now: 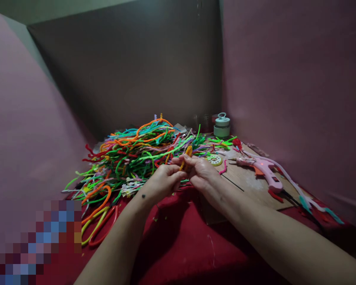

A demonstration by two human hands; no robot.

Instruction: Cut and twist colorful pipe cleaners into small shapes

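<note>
Both my hands meet in front of a large heap of coloured pipe cleaners [139, 152]. Between them is an orange-yellow pipe cleaner [189, 151], with one bent end sticking up above my fingers. My left hand [166, 176] is closed, pinching the lower part of it. Close against it, my right hand [200, 169] is closed around the upper part, and its fingers partly cover the piece. How the pipe cleaner is shaped inside the fingers is hidden.
A pink glue gun [262, 168] lies on a brown board [243, 186] at the right, its cord trailing off. Near my right hand is a round tape roll [215, 160]. A mint-green lidded jar [222, 126] stands behind. Red cloth [172, 241] covers the table.
</note>
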